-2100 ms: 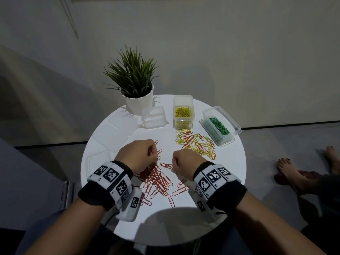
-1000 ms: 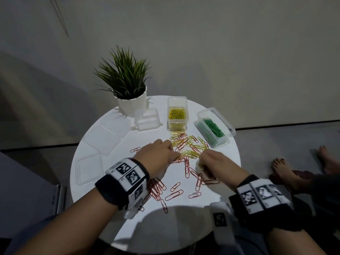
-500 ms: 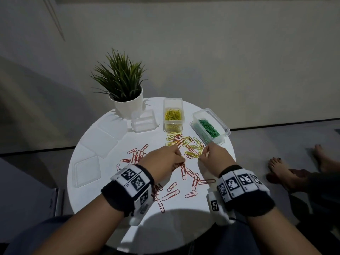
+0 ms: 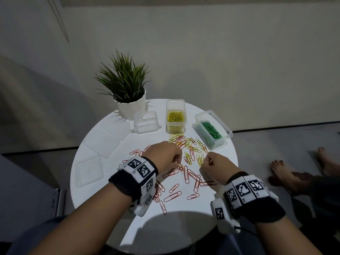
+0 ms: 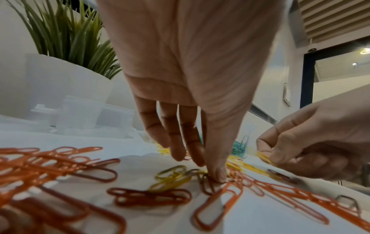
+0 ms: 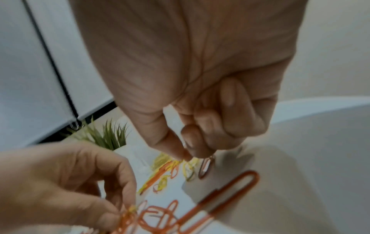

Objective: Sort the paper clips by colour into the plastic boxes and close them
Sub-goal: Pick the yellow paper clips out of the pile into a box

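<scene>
Round white surface against a plain pale wall, grey floor around it; a second person's bare feet on the floor to the right. Potted plant at the far edge. Just beside the pot, an empty clear box; right of it the box with yellow clips, then the box with green clips at an angle, all three open. Three clear lids lie in an arc along the left edge. Loose clips: yellow-and-red mix just in front of the yellow box, red clips scattered across the middle and near side, some under the left wrist. Left hand over the middle of the scatter; in the left wrist view its fingers point down, pressed loosely together, with the thumb tip pushing on a red clip flat on the surface. Cannot tell whether the forefinger closes on that clip. Right hand just beside it, off the surface, other fingers curled in; thumb and forefinger pinch a dark red clip that hangs from the tips. The left wrist view shows yellow at those same fingertips, so maybe more than one clip, can't confirm. Window blind and dark-framed glass behind in the wrist views.
</scene>
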A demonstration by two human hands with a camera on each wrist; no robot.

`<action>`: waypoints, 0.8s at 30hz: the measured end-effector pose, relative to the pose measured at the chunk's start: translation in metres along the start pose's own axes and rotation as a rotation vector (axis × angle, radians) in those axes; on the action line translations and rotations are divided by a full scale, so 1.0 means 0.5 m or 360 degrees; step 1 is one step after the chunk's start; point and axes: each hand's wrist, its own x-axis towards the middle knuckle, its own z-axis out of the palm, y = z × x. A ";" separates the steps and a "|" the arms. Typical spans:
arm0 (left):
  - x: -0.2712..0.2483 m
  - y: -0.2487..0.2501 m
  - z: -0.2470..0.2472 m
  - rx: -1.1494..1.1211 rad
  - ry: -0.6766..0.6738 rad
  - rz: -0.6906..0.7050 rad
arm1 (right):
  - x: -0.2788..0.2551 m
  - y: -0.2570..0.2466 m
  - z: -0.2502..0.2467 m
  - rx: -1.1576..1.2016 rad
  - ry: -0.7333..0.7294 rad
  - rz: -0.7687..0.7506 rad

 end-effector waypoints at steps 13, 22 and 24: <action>0.000 0.002 0.006 -0.0059 -0.0024 -0.0008 | -0.032 -0.020 -0.013 0.2204 -0.0556 0.0095; 0.002 -0.001 0.017 -0.0178 0.0059 -0.0145 | -0.001 -0.023 -0.012 0.0958 0.0024 0.0081; 0.004 -0.005 0.019 -0.0246 0.0058 -0.0186 | 0.000 -0.006 -0.018 0.0474 0.0190 0.0045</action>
